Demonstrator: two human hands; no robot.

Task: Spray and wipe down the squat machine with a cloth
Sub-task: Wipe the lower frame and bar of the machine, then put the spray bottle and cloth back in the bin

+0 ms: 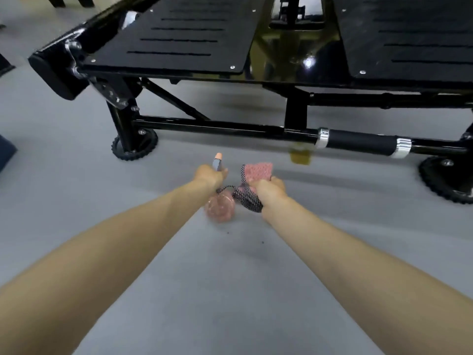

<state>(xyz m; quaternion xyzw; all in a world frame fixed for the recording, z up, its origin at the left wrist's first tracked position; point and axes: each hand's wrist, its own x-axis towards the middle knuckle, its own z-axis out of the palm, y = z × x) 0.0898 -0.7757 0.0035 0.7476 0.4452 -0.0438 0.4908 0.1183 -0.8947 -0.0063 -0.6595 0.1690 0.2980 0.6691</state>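
The black squat machine (179, 39) fills the top of the head view, with two slotted foot plates, a low cross bar and a padded handle (358, 143). My left hand (208, 174) grips a small spray bottle (217, 161) with an orange tip, held upright below the cross bar. My right hand (271, 188) grips a pink cloth (257, 171) that sticks up above the fingers. A black-and-white patterned cord (247, 197) hangs between my hands, with a blurred pink pouch (220, 208) dangling under it. Both hands are above the floor, short of the machine.
Grey floor (230, 278) spreads under my arms. Ribbed black wheels stand at the machine's left foot (134, 147) and right foot (448, 180). A yellowish tag (299, 157) shows under the cross bar. Dark objects sit at the left edge (5, 152).
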